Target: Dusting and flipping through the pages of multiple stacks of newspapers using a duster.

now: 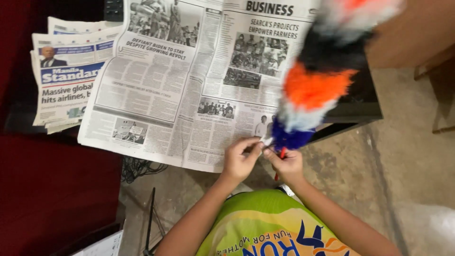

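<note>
A fluffy duster (316,80) with bands of blue, white, orange and black rises from my hands toward the top right. My right hand (286,163) grips its thin red handle just below the blue tuft. My left hand (240,158) pinches a small white tag or wrapper at the base of the duster, fingers closed on it. Both hands meet over the near edge of an open newspaper (180,80) spread on a dark table.
A stack of folded newspapers (66,80) lies at the left. The dark table (360,106) ends at the right above a concrete floor (379,175). A red surface (52,189) and black cables (137,168) sit at lower left. A wooden piece (436,61) stands far right.
</note>
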